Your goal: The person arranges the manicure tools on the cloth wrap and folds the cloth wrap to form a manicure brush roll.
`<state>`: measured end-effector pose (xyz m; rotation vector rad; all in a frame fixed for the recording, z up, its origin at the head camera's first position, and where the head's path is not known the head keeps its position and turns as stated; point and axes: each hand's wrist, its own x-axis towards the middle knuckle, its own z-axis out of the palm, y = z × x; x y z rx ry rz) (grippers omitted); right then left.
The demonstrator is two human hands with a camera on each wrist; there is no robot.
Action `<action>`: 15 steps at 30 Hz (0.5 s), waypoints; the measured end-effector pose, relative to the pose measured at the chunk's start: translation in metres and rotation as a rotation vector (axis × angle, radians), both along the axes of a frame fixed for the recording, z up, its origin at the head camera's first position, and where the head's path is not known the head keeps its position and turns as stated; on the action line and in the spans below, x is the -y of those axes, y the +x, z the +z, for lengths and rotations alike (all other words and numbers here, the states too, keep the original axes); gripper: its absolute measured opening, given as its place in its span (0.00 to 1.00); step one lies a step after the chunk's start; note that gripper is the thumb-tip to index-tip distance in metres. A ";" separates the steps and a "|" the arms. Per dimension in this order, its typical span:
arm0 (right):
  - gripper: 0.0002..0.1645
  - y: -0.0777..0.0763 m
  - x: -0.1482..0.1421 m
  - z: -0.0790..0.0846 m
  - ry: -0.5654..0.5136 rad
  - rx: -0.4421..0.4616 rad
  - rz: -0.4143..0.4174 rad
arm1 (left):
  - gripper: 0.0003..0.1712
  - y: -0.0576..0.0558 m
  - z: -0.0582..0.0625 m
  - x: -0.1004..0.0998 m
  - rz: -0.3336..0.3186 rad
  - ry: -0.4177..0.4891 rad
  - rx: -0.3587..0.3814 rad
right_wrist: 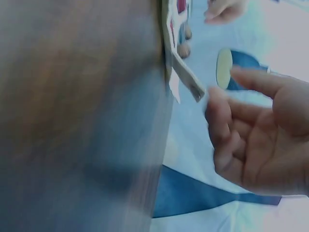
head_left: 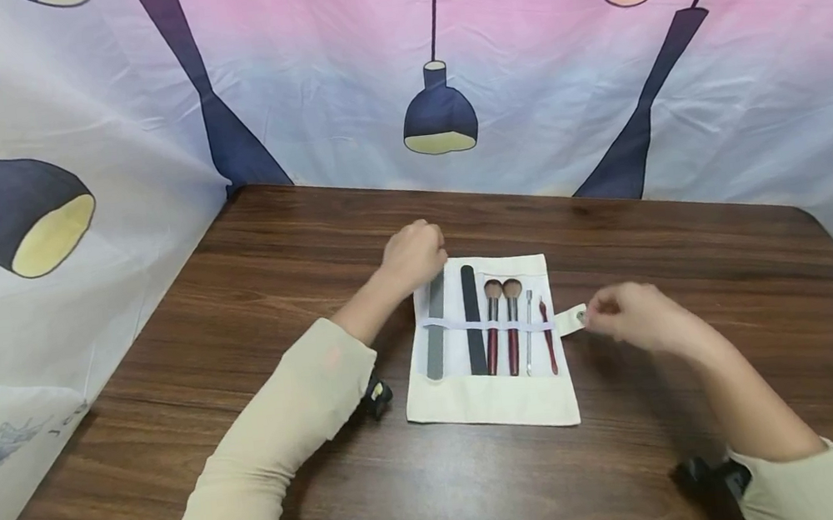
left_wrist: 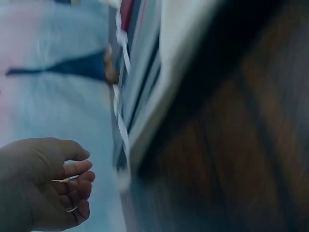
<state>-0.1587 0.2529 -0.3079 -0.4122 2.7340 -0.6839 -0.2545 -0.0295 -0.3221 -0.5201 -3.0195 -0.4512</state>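
Observation:
A cream fabric tool pouch [head_left: 491,403] lies unfolded on the table. Under its white elastic band sit a grey nail file [head_left: 436,350], a black nail file [head_left: 476,346], two makeup brushes with dark red handles [head_left: 514,353], a thin metal tool [head_left: 529,345] and a slim red tool [head_left: 549,343]. By the pouch's far left corner is my left hand [head_left: 414,256], fingers loosely bent and holding nothing in the left wrist view. My right hand [head_left: 636,318] is beside the snap tab [head_left: 570,320]; the right wrist view shows a small gap between fingertips and tab.
The brown wood-grain table [head_left: 241,310] extends around the pouch. Behind it and at the left hangs a fabric backdrop [head_left: 342,108] printed with lamps. Dark wrist devices [head_left: 378,396] are worn near both sleeves.

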 end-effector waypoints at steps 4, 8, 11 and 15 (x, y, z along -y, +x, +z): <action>0.13 0.023 0.002 -0.008 -0.052 0.192 0.111 | 0.11 -0.015 -0.004 0.015 0.044 0.004 0.082; 0.12 0.037 0.007 -0.018 -0.114 0.292 0.141 | 0.14 -0.020 -0.007 0.024 0.042 0.030 0.161; 0.13 0.042 0.009 -0.025 -0.148 0.334 0.142 | 0.15 -0.021 -0.010 0.026 0.022 0.075 0.196; 0.16 0.043 0.012 -0.033 -0.166 0.348 0.130 | 0.23 -0.022 -0.014 0.027 0.019 0.132 0.227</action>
